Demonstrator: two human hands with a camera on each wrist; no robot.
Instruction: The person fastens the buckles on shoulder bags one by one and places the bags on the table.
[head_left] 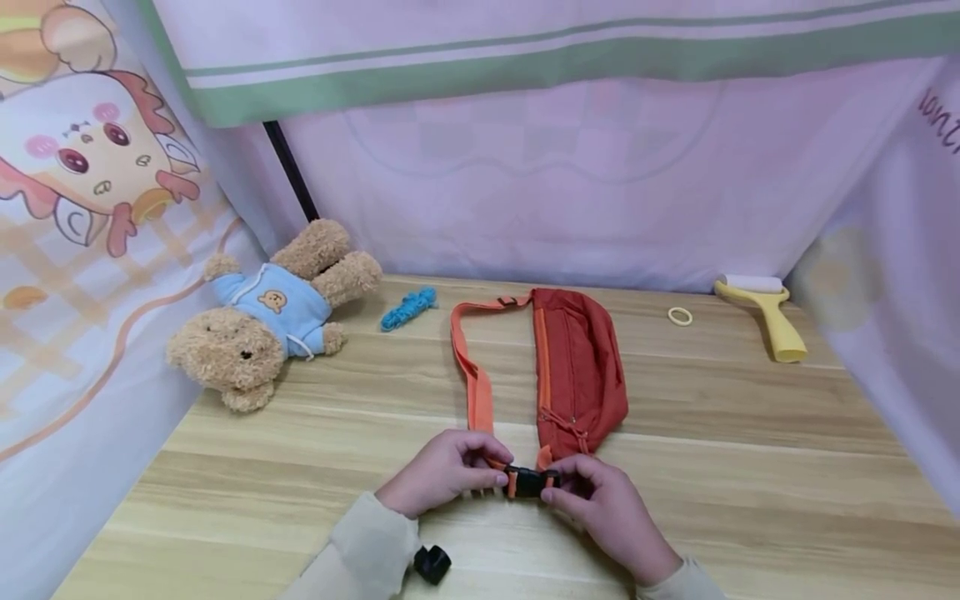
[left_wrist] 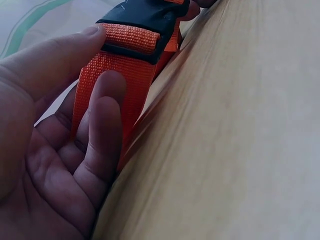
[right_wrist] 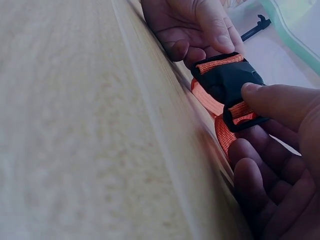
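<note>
A red waist bag (head_left: 581, 367) lies on the wooden table, its orange strap (head_left: 470, 375) looping to the left. At the bag's near end both hands hold the strap's black buckle (head_left: 530, 482), whose two halves look joined. My left hand (head_left: 448, 475) pinches the buckle's left end, thumb on the edge and fingers behind the orange webbing (left_wrist: 117, 75). With thumb and fingers my right hand (head_left: 603, 508) grips the right end; in the right wrist view its thumb lies on the black plastic (right_wrist: 227, 80). The buckle is held just above the tabletop.
A teddy bear (head_left: 262, 312) in a blue top lies at the left, near a blue cord bundle (head_left: 408, 308). Toward the right are a pale yellow ring (head_left: 679, 317) and a yellow-handled lint roller (head_left: 772, 317). Printed cloth (head_left: 525, 192) hangs behind the table.
</note>
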